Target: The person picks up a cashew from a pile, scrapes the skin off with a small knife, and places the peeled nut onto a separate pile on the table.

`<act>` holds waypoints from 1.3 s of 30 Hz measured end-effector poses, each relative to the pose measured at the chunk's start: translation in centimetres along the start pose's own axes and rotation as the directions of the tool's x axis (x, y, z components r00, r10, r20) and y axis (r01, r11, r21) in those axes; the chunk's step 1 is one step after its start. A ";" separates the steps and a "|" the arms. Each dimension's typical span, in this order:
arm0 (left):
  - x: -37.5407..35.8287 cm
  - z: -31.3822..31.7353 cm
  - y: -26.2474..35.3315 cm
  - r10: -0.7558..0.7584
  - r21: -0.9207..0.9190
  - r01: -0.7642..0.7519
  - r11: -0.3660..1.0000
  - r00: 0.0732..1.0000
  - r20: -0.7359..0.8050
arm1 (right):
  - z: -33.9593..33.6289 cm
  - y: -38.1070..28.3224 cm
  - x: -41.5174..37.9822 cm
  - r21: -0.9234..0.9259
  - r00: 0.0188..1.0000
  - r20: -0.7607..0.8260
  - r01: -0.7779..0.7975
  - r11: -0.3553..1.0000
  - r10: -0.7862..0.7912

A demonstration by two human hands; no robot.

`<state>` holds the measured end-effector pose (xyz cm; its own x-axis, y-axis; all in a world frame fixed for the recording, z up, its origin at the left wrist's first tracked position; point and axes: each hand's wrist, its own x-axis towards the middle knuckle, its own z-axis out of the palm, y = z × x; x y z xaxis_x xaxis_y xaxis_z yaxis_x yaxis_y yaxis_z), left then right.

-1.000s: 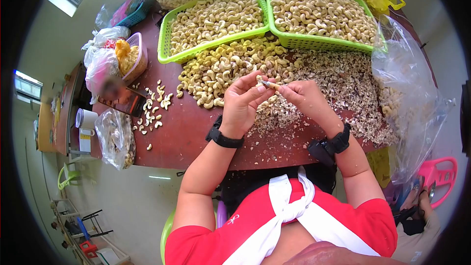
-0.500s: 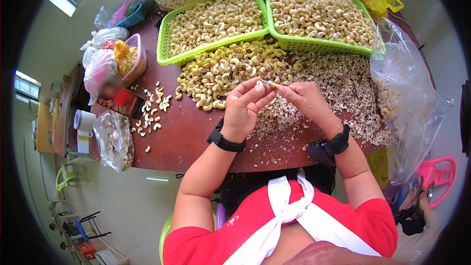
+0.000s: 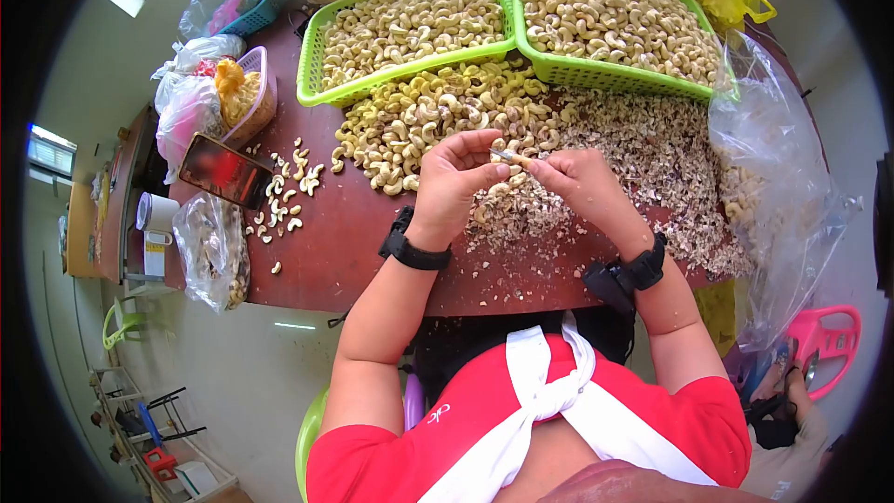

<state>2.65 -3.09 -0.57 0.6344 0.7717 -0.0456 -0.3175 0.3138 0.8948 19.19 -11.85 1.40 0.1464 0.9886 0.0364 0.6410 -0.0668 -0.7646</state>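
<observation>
My left hand (image 3: pixel 453 182) pinches a cashew nut between thumb and fingers above the table. My right hand (image 3: pixel 582 183) holds a small knife (image 3: pixel 510 158) whose tip meets the nut. Both hands hover over a heap of unpeeled cashews (image 3: pixel 428 126) and a spread of peeled skins (image 3: pixel 652 158) on the dark red table (image 3: pixel 345 251). Each wrist wears a black band.
Two green baskets (image 3: pixel 328 98) (image 3: pixel 615 82) full of peeled cashews stand at the back. A few loose nuts (image 3: pixel 284 196), a phone (image 3: pixel 223 170), plastic bags (image 3: pixel 212 251) and a pink basket (image 3: pixel 256 93) lie at the left. A large clear bag (image 3: pixel 778 177) hangs at the right.
My hands stay together on the nut and shift slightly left and up; the view has drifted a little, revealing the phone more fully.
</observation>
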 end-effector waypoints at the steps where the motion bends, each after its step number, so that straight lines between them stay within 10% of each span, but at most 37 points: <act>1: 0.0 0.0 0.1 -0.013 0.035 0.013 0.999 1.000 -0.014 | 0.0 0.0 0.0 0.000 1.000 -0.001 -0.003 1.000 0.003; 10: 0.3 -1.4 2.0 -0.340 0.057 0.338 0.939 0.940 0.015 | 0.3 -0.2 -0.2 -0.001 0.999 -0.019 -0.049 0.999 0.049; 39: 0.6 -1.3 1.1 -0.229 -0.070 0.233 0.970 0.972 0.060 | 0.2 0.3 -0.2 0.078 0.999 0.005 -0.053 0.996 0.053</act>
<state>1.70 -1.56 -0.17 0.7316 0.6444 -0.2225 -0.2092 0.5228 0.8264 19.18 -12.02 1.08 0.1765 0.9843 -0.0073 0.5718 -0.1086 -0.8132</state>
